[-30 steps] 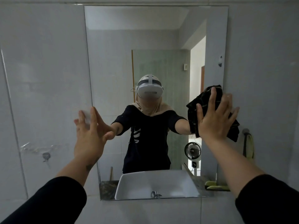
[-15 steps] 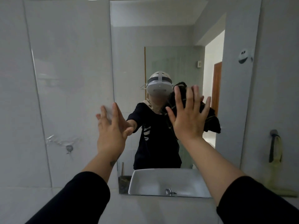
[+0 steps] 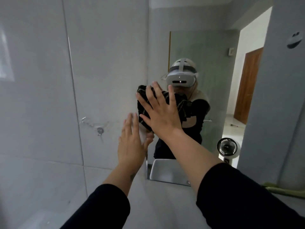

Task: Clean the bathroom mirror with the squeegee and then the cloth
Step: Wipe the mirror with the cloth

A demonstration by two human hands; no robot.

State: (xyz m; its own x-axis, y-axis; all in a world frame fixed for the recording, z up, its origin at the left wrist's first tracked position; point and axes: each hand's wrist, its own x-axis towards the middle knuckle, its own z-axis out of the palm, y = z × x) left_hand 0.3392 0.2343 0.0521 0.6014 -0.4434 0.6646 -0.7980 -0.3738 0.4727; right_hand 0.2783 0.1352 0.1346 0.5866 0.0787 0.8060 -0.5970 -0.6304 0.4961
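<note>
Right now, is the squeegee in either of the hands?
No: the right hand presses a dark cloth flat on the mirror; the left hand is bare.

Home bathroom: mirror point(image 3: 206, 47), tiled wall point(image 3: 41, 80)

One mirror point(image 3: 214, 47), one cloth point(image 3: 143, 103), two hands: left hand point(image 3: 132, 142), right hand point(image 3: 160, 111).

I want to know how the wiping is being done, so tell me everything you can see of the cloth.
The cloth is dark, nearly black, with thin pale stripes, and looks like soft woven fabric. It is bunched up, not spread flat, against the mirror at its left edge, part of it lapping onto the wall tile. The right hand presses it there with its fingers straight and spread, hiding its middle. The left hand lies flat just below it.
</note>
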